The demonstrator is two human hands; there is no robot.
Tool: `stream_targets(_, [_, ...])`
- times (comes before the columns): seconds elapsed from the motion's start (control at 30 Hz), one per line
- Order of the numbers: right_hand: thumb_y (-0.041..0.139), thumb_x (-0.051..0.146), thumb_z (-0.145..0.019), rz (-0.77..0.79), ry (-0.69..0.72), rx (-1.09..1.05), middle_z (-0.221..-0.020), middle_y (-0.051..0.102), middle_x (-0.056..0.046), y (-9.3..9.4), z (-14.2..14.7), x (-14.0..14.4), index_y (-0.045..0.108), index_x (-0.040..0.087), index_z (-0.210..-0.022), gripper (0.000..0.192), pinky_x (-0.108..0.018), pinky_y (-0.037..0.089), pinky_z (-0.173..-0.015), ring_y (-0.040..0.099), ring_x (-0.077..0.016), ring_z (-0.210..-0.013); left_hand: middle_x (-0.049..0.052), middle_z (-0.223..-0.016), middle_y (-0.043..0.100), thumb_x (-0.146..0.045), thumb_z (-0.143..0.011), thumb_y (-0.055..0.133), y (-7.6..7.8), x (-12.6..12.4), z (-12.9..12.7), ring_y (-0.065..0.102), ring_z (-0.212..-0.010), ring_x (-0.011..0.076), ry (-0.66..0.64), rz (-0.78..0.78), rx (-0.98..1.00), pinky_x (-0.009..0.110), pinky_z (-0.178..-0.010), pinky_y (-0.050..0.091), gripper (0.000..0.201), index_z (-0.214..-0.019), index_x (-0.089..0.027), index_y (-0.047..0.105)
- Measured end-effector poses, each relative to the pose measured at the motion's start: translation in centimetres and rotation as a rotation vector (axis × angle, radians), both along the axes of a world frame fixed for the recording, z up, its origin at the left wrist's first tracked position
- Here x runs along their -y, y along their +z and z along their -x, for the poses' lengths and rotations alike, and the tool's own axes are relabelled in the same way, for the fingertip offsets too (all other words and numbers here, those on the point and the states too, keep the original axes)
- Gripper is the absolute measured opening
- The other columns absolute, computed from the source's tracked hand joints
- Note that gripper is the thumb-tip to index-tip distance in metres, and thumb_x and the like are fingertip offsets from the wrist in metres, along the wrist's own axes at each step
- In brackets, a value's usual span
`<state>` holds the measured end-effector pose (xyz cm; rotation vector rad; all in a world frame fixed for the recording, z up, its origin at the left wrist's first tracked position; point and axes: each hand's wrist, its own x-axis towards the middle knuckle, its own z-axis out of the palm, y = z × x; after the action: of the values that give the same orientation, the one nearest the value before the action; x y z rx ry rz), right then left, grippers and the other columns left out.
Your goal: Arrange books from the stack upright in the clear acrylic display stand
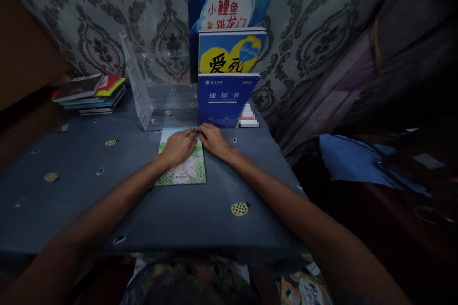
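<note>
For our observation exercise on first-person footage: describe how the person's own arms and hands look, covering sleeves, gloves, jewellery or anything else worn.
Both forearms are bare from the bottom edge of the picture to the wrists; no sleeves show. The left hand and right hand wear no gloves. No watch, bracelet or ring can be made out, though the dim light hides small detail. No markings show on either arm.

A desk (107, 209) wears a dark blue-grey cloth dotted with small yellow round motifs. At its far left corner lies a flat stack of books (89, 94). A clear acrylic stand (143, 90) sits at the back, and in its right part three blue books (229, 100) stand upright, one behind another, covers facing forward. Grey damask wallpaper (93, 24) covers the wall behind. A blue cloth (343, 157) lies off to the right in shadow.
</note>
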<state>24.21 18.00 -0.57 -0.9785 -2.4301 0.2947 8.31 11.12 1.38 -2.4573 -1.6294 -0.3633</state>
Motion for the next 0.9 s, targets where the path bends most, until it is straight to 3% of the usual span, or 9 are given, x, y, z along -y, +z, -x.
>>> stream_targets(0.2, [0.042,0.004,-0.091,0.071,0.044,-0.062,-0.120,0.070,-0.012,0.3,-0.9,1.8,0.065,0.015,-0.124,0.041,-0.038,0.044,-0.104,0.060,-0.0233,-0.113,0.015,-0.135,0.065,-0.021,-0.099,0.045,-0.2,0.1,0.4,0.063,-0.122,0.0246,-0.060,0.002,0.085,0.040,-0.108,0.049,0.035,-0.126,-0.010,0.063])
stream_targets(0.4, [0.043,0.005,-0.091,0.142,0.071,-0.168,-0.121,0.071,-0.010,0.3,-2.3,4.6,0.065,0.018,-0.126,0.042,-0.039,0.044,-0.104,0.059,-0.0222,-0.116,0.012,-0.124,0.071,-0.021,-0.098,0.045,0.2,0.8,0.8,0.065,-0.116,0.0254,-0.106,0.019,0.104,0.042,-0.103,0.052,0.031,-0.115,-0.015,0.070])
stream_targets(0.67, [0.049,0.004,-0.088,0.261,0.114,-0.271,-0.106,0.075,-0.006,1.1,-4.0,8.9,0.071,0.021,-0.119,0.041,-0.036,0.049,-0.094,0.064,-0.0207,-0.105,0.012,-0.117,0.072,-0.035,-0.101,0.047,1.3,6.8,1.1,0.066,-0.109,0.0256,-0.363,0.037,0.123,0.044,-0.095,0.055,0.032,-0.112,-0.016,0.070])
stream_targets(0.77, [0.051,0.004,-0.084,0.309,0.122,-0.309,-0.097,0.076,-0.005,1.3,-4.3,9.6,0.072,0.020,-0.114,0.040,-0.032,0.050,-0.085,0.065,-0.0200,-0.098,0.014,-0.125,0.069,-0.043,-0.098,0.054,1.6,8.9,1.0,0.063,-0.115,0.0289,-0.392,0.053,0.066,0.047,-0.096,0.054,0.038,-0.123,-0.016,0.065])
stream_targets(0.9, [0.052,0.004,-0.083,0.358,0.168,-0.348,-0.093,0.076,-0.004,1.5,-4.4,9.8,0.073,0.018,-0.111,0.037,-0.029,0.050,-0.078,0.066,-0.0174,-0.089,0.014,-0.128,0.068,-0.041,-0.099,0.055,1.4,9.5,1.0,0.063,-0.115,0.0289,-0.389,0.023,0.011,0.047,-0.096,0.054,0.041,-0.131,-0.016,0.060])
